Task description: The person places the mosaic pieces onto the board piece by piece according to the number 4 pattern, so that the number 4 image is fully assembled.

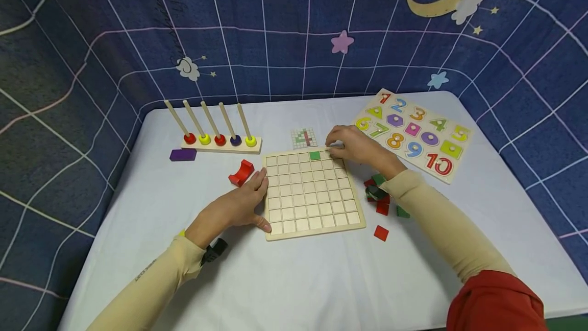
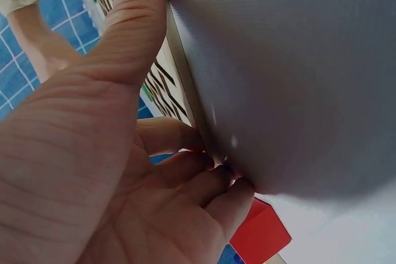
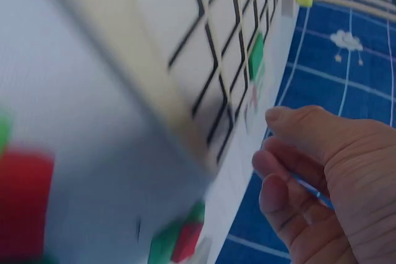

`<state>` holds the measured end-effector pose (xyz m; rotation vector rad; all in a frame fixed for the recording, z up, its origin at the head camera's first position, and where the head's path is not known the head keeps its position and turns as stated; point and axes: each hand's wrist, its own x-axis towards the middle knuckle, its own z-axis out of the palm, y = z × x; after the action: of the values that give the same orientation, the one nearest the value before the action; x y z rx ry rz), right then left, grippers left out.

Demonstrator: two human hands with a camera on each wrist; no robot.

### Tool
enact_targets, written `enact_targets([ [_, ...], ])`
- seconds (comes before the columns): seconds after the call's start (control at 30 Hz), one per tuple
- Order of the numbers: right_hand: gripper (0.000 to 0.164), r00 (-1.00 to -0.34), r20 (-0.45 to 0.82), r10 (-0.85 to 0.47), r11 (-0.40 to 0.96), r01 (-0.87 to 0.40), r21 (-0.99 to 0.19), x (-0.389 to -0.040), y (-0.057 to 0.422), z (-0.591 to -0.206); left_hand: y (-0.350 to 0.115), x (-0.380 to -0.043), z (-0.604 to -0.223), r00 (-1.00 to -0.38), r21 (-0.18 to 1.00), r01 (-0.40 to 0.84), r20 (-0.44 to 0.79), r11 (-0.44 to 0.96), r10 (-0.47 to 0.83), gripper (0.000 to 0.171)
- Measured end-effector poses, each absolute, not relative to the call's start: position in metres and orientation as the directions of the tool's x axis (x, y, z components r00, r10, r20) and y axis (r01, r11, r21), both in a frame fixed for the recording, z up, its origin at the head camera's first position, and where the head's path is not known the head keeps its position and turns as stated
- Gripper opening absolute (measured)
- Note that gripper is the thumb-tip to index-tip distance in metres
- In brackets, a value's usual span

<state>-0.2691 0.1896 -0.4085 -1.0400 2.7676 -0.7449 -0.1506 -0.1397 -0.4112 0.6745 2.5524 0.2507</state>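
A wooden grid board [image 1: 300,203] lies flat before me, with one green square tile [image 1: 314,156] in its top row. My left hand [image 1: 236,206] rests along the board's left edge, fingertips near the middle and thumb at the lower corner. The left wrist view shows these fingers [image 2: 179,174] against the board's side. At the top right corner hovers my right hand [image 1: 351,144], fingers bent; in the right wrist view a gap shows between its thumb [image 3: 297,119] and fingers, with nothing visible in it. Loose red tiles [image 1: 382,208] and green tiles [image 1: 402,212] lie beneath the right forearm.
A small pattern card [image 1: 304,138] lies behind the board. Left of it are a red arched block [image 1: 241,172], a purple block [image 1: 182,155] and a peg stand [image 1: 225,145] with coloured beads. Back right lies a number puzzle [image 1: 444,134]. One red tile [image 1: 381,233] sits apart.
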Motion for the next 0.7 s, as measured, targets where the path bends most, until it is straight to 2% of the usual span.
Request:
enact_targets([
  [0.23,0.021,-0.832,0.038,-0.553,0.748,-0.516,-0.417,-0.277,0.216,-0.406,-0.139,-0.151,-0.411,-0.757,0.298,0.424,-0.402,0.855,0.515,0.127],
  [0.57,0.024,-0.856,0.006,-0.517,0.789,-0.479,-0.384,-0.281,0.232,-0.415,-0.140,-0.151,-0.413,-0.757,0.294,0.436,-0.391,0.851,0.523,0.127],
  [0.7,0.031,-0.865,0.001,-0.502,0.796,-0.463,-0.390,-0.279,0.233,-0.413,-0.140,-0.151,-0.414,-0.758,0.293,0.438,-0.387,0.850,0.525,0.127],
])
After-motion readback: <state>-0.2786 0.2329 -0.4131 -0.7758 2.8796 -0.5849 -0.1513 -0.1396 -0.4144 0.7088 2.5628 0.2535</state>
